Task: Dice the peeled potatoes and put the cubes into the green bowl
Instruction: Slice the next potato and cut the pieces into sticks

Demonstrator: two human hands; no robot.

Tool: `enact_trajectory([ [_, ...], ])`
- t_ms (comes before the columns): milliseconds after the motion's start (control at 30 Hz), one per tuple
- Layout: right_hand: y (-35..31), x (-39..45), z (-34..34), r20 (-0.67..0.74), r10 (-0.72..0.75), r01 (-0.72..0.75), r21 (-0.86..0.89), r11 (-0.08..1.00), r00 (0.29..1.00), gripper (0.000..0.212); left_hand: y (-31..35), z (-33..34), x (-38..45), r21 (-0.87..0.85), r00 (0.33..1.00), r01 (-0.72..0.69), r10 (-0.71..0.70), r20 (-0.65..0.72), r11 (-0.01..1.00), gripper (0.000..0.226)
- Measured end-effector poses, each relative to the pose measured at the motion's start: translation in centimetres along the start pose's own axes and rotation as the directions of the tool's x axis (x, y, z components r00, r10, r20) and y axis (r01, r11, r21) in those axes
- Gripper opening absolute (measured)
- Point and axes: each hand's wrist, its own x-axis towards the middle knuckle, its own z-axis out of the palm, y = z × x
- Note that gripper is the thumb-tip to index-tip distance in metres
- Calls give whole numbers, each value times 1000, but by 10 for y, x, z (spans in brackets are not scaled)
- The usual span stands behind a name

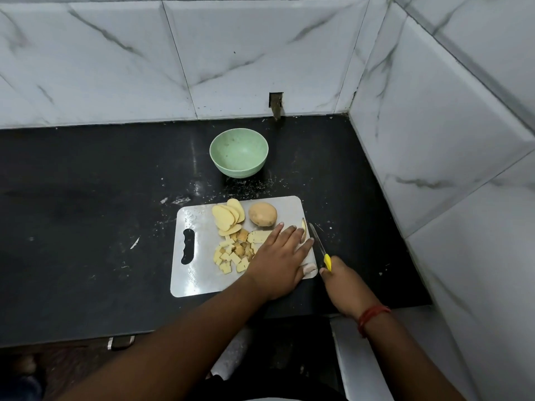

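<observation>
A grey cutting board (pixel 197 273) lies on the black counter. On it are a stack of potato slices (pixel 227 217), a whole potato (pixel 263 214), a pile of potato cubes (pixel 233 256) and a slice (pixel 304 227) standing on edge. My left hand (pixel 278 261) lies flat over the right part of the board, fingers straight, touching that slice and covering some pieces. My right hand (pixel 344 285) grips the yellow handle of a knife (pixel 318 244), its blade pointing away along the board's right edge. The green bowl (pixel 239 153) stands beyond the board, with nothing in it.
Marble-tiled walls close the counter at the back and the right (pixel 434 140). The counter's front edge (pixel 86 340) runs below my arms. White specks are scattered on the black counter around the board.
</observation>
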Motion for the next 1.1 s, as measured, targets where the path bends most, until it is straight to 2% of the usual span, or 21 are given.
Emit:
enact_trajectory([
  [100,-3,4,-3,-6,3,-3,49,999,1000,14,-5,2,6,47,998,-4,1,64,999,68],
  [300,1,-2,-1,26,-10,9,10,1000,1000,17,-33,4,-15,20,999,-47,47,17,999,63],
  [533,-9,-4,11,11,-38,39,-162,986,999,16,-25,9,-22,-21,997,79,-78,13,997,66],
  [700,-13,8,16,56,9,6,-267,964,998,24,-25,9,-23,-56,997,82,-82,-11,995,62],
  [900,1,-4,24,92,27,-2,-262,965,995,25,-22,9,-23,-69,993,115,-115,-7,991,61],
  [1100,-4,-11,18,18,-35,38,-189,981,999,17,-22,11,-25,-85,993,118,-117,11,989,62],
])
